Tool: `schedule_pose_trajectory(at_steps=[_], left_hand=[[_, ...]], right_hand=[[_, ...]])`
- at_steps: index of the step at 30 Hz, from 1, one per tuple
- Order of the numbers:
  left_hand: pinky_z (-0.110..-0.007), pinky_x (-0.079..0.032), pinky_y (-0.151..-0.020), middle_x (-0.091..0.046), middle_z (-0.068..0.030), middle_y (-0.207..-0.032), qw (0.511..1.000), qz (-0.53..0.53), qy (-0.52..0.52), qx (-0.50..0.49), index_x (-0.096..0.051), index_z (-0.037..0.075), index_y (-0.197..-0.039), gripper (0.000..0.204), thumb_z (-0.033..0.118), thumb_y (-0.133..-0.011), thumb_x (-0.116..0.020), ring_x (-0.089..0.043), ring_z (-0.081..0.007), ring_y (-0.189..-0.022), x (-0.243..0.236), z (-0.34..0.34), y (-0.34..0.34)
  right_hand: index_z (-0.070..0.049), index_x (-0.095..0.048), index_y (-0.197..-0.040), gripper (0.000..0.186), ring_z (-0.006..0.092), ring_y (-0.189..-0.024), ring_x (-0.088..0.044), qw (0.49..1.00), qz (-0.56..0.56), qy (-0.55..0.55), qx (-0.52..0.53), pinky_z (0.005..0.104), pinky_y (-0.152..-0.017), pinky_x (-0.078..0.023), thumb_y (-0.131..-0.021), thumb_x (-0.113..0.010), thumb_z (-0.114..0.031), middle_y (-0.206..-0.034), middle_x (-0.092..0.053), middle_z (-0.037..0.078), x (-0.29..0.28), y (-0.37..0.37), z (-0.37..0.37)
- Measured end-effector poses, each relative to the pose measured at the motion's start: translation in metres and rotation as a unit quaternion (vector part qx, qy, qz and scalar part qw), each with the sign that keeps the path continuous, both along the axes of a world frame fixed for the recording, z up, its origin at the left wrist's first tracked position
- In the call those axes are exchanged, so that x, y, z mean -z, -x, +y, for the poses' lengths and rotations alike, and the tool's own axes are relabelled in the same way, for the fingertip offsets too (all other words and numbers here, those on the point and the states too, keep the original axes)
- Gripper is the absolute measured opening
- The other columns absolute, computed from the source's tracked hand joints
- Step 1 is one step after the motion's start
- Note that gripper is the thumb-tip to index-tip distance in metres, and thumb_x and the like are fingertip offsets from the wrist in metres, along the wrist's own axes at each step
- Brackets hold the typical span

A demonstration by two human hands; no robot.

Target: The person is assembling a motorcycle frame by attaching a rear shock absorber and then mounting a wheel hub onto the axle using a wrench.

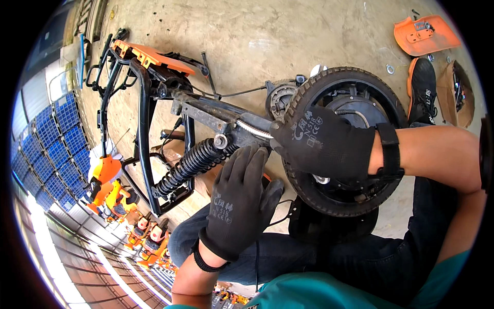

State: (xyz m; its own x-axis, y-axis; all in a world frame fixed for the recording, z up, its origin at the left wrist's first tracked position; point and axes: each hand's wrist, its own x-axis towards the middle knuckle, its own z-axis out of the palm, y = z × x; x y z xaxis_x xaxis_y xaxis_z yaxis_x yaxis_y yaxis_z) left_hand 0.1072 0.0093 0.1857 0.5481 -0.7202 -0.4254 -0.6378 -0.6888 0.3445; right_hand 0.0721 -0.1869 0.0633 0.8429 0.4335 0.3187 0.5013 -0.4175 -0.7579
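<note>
My right hand [324, 141], in a black glove, reaches across the wheel [337, 203], its fingers closed at the end of a silver ribbed cable sleeve [253, 129]. That sleeve lies along the dark metal swingarm [203, 114], which joins the black frame [146, 98]. My left hand [231, 198], gloved too, rests its outstretched fingertips at the swingarm's near side, with the thumb apart. Beside those fingers sits a black coil-spring shock absorber [190, 165], bolted near the swingarm. The fingertips of my right hand are partly hidden.
An orange body panel [154, 57] is on the frame. Beyond the wheel lies a round metal brake part [281, 98] with a cable. At the far right are a loose orange fender [424, 36], washers and a cardboard box [465, 98]. Blue crates [51, 144] stand left.
</note>
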Motion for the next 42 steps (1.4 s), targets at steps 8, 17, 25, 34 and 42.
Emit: schedule_pose_trajectory(at_steps=[8,17,25,34,42], left_hand=[[-0.049,-0.047,-0.097,-0.058,-0.0253,-0.123,1.0,-0.008,-0.004,0.012,-0.053,-0.006,-0.124,0.049,0.021,-0.087,-0.069,-0.057,-0.044,-0.113,0.008,-0.001,-0.001],[-0.044,-0.049,-0.094,-0.062,-0.0238,-0.117,0.998,-0.018,-0.007,-0.064,-0.057,-0.005,-0.121,0.042,0.012,-0.085,-0.071,-0.061,-0.0394,-0.11,0.011,0.005,-0.01],[-0.048,-0.047,-0.098,-0.058,-0.0252,-0.125,0.998,-0.044,-0.018,-0.027,-0.054,-0.005,-0.125,0.049,0.02,-0.086,-0.07,-0.058,-0.0421,-0.114,0.01,0.009,-0.008],[-0.051,-0.042,-0.104,-0.052,-0.0272,-0.133,0.999,-0.039,-0.028,-0.02,-0.052,-0.004,-0.127,0.054,0.024,-0.085,-0.069,-0.052,-0.045,-0.122,0.016,0.014,-0.004],[-0.051,-0.042,-0.103,-0.049,-0.0294,-0.135,0.998,-0.06,-0.032,0.007,-0.05,-0.004,-0.129,0.056,0.024,-0.085,-0.069,-0.049,-0.0465,-0.124,0.021,0.01,-0.001]], right_hand=[[0.002,-0.063,-0.105,0.023,0.0217,-0.078,-0.067,0.994,-0.003,0.102,-0.041,0.0324,-0.064,-0.055,-0.093,-0.059,-0.017,-0.093,-0.064,0.013,0.018,-0.011,-0.007],[0.005,-0.067,-0.1,0.047,0.0257,-0.073,-0.065,0.861,0.479,-0.002,-0.172,0.0439,-0.075,-0.051,-0.094,-0.064,-0.041,-0.082,-0.069,0.018,-0.016,-0.04,-0.032],[0.005,-0.064,-0.111,0.06,0.0338,-0.095,-0.069,0.84,0.422,0.133,-0.313,0.0442,-0.083,-0.054,-0.09,-0.062,-0.051,-0.101,-0.069,0.023,-0.028,-0.01,-0.026],[0.006,-0.063,-0.103,0.039,0.0316,-0.075,-0.066,0.843,0.45,0.074,-0.284,0.0449,-0.074,-0.05,-0.096,-0.056,-0.032,-0.084,-0.067,0.021,0.008,-0.006,-0.037],[0.003,-0.06,-0.115,0.036,0.0293,-0.097,-0.069,0.867,0.483,-0.081,-0.098,0.0403,-0.086,-0.051,-0.1,-0.054,-0.029,-0.107,-0.069,0.021,0.044,-0.022,-0.071]])
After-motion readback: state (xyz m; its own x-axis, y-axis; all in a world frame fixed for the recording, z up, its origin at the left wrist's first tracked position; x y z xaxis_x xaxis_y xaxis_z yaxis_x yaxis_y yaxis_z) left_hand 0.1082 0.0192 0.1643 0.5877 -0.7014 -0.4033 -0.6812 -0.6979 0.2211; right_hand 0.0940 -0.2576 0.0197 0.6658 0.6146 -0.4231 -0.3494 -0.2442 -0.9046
